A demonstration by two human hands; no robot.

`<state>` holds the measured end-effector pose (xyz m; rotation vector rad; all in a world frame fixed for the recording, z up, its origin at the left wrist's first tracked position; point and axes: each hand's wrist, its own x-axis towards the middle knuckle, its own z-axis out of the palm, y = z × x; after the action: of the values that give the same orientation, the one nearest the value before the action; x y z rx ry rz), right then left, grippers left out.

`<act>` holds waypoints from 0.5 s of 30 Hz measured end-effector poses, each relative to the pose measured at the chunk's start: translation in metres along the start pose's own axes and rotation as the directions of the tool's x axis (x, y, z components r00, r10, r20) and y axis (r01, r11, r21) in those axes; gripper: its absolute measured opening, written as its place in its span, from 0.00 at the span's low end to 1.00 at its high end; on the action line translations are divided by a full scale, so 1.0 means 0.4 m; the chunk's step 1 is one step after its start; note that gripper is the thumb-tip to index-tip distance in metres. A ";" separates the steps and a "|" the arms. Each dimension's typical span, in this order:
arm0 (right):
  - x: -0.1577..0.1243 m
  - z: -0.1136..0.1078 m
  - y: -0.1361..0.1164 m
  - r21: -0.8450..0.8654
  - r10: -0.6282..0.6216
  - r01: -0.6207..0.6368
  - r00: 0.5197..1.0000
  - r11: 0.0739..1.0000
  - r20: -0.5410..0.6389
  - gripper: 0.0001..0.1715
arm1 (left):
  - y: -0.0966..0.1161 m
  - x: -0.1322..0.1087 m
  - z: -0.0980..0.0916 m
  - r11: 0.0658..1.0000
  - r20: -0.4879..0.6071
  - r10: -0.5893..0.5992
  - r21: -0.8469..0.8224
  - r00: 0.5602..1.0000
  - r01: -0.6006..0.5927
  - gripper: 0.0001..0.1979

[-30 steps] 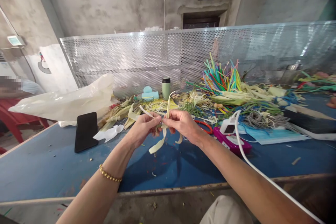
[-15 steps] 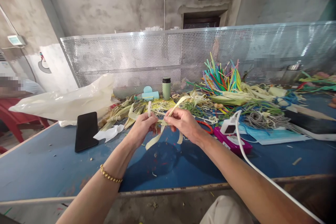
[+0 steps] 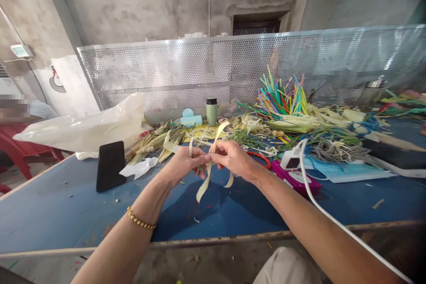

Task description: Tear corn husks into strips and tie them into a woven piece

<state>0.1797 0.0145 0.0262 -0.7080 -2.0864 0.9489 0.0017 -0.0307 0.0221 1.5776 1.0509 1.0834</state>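
Note:
Pale flat strips (image 3: 203,187) of what looks like dried leaf cross between my two hands above the blue table. My left hand (image 3: 184,164) is closed on them, with a strip end rising between its fingers and another curling out behind. Pinching the same strips, my right hand (image 3: 229,158) touches the left at the fingertips. One strip stands up above the right hand, and other ends hang below both. The crossing point is partly hidden by the fingers.
On the blue table (image 3: 80,213) lie a black phone (image 3: 111,166), white paper (image 3: 138,168), a plastic bag (image 3: 86,126), a green bottle (image 3: 211,112), husks (image 3: 149,144), a purple box (image 3: 296,178) with a white cable, gray cords (image 3: 344,150) and colored stems (image 3: 282,97). A person sits far left.
My hands have come together until the fingertips touch. The hanging strip has swung right and lower, and the upper strip stands more upright.

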 end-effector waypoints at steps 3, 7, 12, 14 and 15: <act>0.000 -0.002 0.000 0.043 0.059 -0.059 0.998 0.997 0.001 0.13 | -0.011 0.003 -0.001 0.999 -0.013 -0.008 -0.043 1.000 0.007 0.10; 0.002 -0.003 0.001 0.005 0.030 -0.030 0.998 1.000 -0.054 0.18 | -0.017 0.006 0.002 0.996 -0.040 0.020 -0.083 0.999 -0.023 0.09; 0.006 0.001 0.003 -0.071 -0.012 0.006 0.996 0.997 -0.091 0.21 | -0.015 0.005 0.003 0.998 -0.039 0.010 -0.069 0.999 -0.013 0.08; 0.008 0.001 0.003 -0.085 -0.008 0.001 0.996 0.996 -0.087 0.21 | -0.013 0.005 0.003 0.998 -0.047 0.002 -0.056 0.999 -0.004 0.08; 0.009 0.000 0.003 -0.106 -0.020 0.010 0.996 0.994 -0.089 0.21 | -0.013 0.005 0.003 0.999 -0.057 -0.002 -0.054 0.998 -0.001 0.08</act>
<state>0.1779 0.0178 0.0265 -0.7738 -2.0709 0.7882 0.0029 -0.0280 0.0174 1.5115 1.0511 1.1528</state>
